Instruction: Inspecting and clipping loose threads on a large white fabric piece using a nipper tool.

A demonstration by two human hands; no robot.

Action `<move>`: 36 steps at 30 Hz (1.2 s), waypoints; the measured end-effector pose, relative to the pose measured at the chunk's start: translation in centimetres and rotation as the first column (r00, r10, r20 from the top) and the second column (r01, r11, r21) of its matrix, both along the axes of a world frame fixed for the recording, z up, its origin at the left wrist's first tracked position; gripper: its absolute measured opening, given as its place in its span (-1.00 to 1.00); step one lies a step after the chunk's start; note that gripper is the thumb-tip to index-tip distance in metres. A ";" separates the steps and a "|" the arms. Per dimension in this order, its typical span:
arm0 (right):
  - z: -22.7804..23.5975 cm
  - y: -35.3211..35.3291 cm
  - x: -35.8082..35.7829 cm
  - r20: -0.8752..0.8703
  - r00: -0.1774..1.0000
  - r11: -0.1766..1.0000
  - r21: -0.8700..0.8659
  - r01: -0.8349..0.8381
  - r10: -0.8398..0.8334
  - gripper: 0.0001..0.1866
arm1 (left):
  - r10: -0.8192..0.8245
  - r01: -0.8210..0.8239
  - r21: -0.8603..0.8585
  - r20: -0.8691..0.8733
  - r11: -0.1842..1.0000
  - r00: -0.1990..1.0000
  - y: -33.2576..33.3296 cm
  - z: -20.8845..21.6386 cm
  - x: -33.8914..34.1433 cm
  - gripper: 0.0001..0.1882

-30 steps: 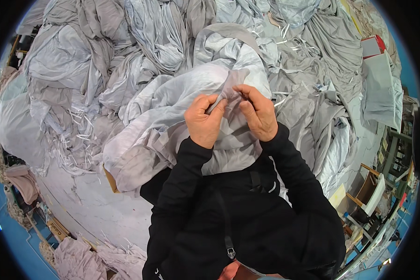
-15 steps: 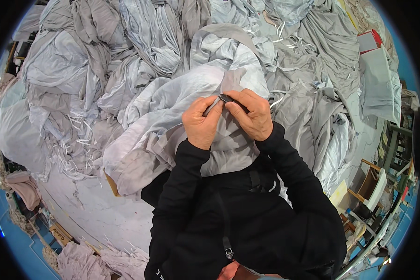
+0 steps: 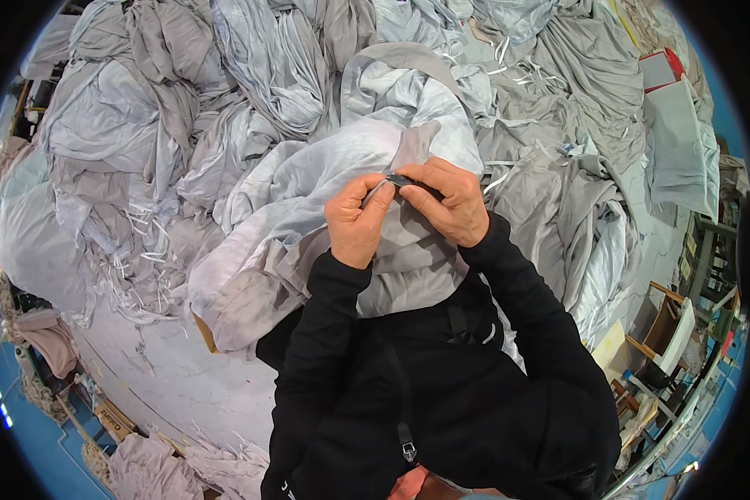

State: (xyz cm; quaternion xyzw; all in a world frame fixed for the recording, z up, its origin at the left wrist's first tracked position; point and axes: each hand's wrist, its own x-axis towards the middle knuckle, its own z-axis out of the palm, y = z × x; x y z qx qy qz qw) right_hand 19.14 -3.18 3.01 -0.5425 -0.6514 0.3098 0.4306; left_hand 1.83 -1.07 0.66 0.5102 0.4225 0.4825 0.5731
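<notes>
Over my lap and the table edge lies a soft grey and pale blue cloth (image 3: 317, 179), bunched in folds. My left hand (image 3: 354, 223) pinches a narrow edge of this cloth between thumb and fingers. My right hand (image 3: 450, 204) is closed round a small dark tool (image 3: 400, 179), perhaps thread snips; most of it is hidden by the fingers. The tool's tip meets the cloth edge right at my left fingertips. Both hands are close together, raised in front of my chest.
Heaps of similar grey and blue cloth (image 3: 112, 108) with white ties (image 3: 146, 229) cover the far and left parts of the pale marbled table (image 3: 154, 367). To the right are a red box (image 3: 660, 70) and a wooden drawer (image 3: 662, 325). More cloth (image 3: 146, 467) lies at lower left.
The dark tool's tip has shifted slightly left, in against my left fingertips. My left fingers have closed in a little, and both hands stay in nearly the same place.
</notes>
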 end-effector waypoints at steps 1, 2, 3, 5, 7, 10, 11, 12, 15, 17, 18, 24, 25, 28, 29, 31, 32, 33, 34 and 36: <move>-0.1 0.0 0.0 -0.011 1.000 1.000 -0.004 -0.007 0.007 -0.76 | -0.013 0.013 -0.007 0.007 1.000 1.000 0.0 -0.2 -0.1 -0.89; -0.1 0.0 0.0 -0.022 1.000 1.000 -0.009 -0.013 0.013 -0.77 | -0.028 0.028 -0.015 0.015 1.000 1.000 0.1 -0.3 -0.2 -0.90; -0.2 0.0 -0.1 -0.022 1.000 1.000 -0.008 -0.013 0.013 -0.77 | -0.027 0.028 -0.015 0.015 1.000 1.000 0.1 -0.2 -0.2 -0.90; -0.4 0.0 -0.1 -0.036 0.999 1.000 -0.011 -0.012 0.011 -0.76 | -0.029 0.030 -0.026 0.036 0.999 0.999 0.1 -0.2 -0.2 -0.91; -0.5 0.0 -0.3 -0.058 0.998 1.000 -0.008 -0.014 0.013 -0.77 | -0.033 0.034 -0.029 0.046 0.999 0.998 0.1 -0.2 -0.2 -0.91; -0.5 0.0 -0.3 -0.104 0.994 1.000 -0.005 -0.016 0.015 -0.76 | -0.035 0.037 -0.024 0.058 0.999 0.998 0.2 0.0 -0.1 -0.91; -0.6 0.0 -0.3 -0.131 0.991 1.000 -0.006 -0.020 0.019 -0.76 | -0.031 0.032 -0.019 0.055 0.999 0.998 0.2 0.0 -0.1 -0.91; -0.8 0.0 -0.3 -0.131 0.991 1.000 -0.006 -0.021 0.020 -0.76 | -0.030 0.031 -0.019 0.055 0.999 0.998 0.2 0.1 -0.2 -0.91; -1.2 0.0 0.0 -0.230 0.972 0.997 -0.058 0.043 -0.055 -0.75 | -0.042 0.043 -0.037 0.039 0.998 0.998 0.0 0.4 -0.4 -0.91; -1.0 0.2 0.5 -0.165 0.986 1.000 -0.017 0.019 -0.022 -0.73 | -0.011 0.007 -0.051 -0.079 0.999 0.997 -0.1 0.8 -0.5 -0.93; -0.8 0.1 0.7 -0.165 0.986 1.000 -0.021 0.017 -0.021 -0.73 | -0.009 0.005 -0.055 -0.078 0.998 0.997 -0.1 0.8 -0.4 -0.93; 1.8 -0.9 1.3 0.030 0.999 0.999 -0.028 -0.038 0.039 -0.66 | 0.373 -0.025 0.678 -0.373 0.735 0.849 -0.2 0.1 -0.5 -0.78; 1.8 -1.1 1.2 0.068 0.997 0.999 0.004 -0.046 0.045 -0.65 | 0.405 -0.016 0.726 -0.365 0.688 0.838 -0.3 -0.3 -0.5 -0.78; 1.9 -1.6 0.9 0.138 0.990 0.997 0.058 -0.041 0.033 -0.63 | 0.450 0.005 0.796 -0.348 0.605 0.823 -0.4 -0.7 -0.5 -0.77; 1.9 -1.8 0.8 0.167 0.986 0.996 0.080 -0.027 0.014 -0.63 | 0.463 0.019 0.820 -0.342 0.572 0.817 -0.5 -0.7 -0.5 -0.76; 2.1 -2.2 0.9 0.190 0.982 0.997 0.076 -0.022 0.007 -0.63 | 0.457 0.034 0.826 -0.345 0.562 0.820 -0.6 -0.7 -0.5 -0.75; 2.2 -2.3 0.9 0.210 0.978 0.997 0.073 -0.015 -0.001 -0.63 | 0.449 0.050 0.833 -0.347 0.552 0.823 -0.7 -0.7 -0.4 -0.74; 2.1 -2.4 0.9 0.212 0.977 0.997 0.072 -0.015 0.000 -0.63 | 0.449 0.049 0.832 -0.346 0.552 0.824 -0.7 -0.7 -0.4 -0.74; 2.1 -2.4 0.9 0.220 0.975 0.997 0.082 -0.013 -0.005 -0.63 | 0.444 0.057 0.832 -0.351 0.552 0.824 -0.7 -0.7 -0.4 -0.75; 2.1 -2.4 0.8 0.227 0.974 0.996 0.092 -0.015 -0.007 -0.62 | 0.442 0.065 0.832 -0.357 0.552 0.823 -0.7 -0.6 -0.4 -0.75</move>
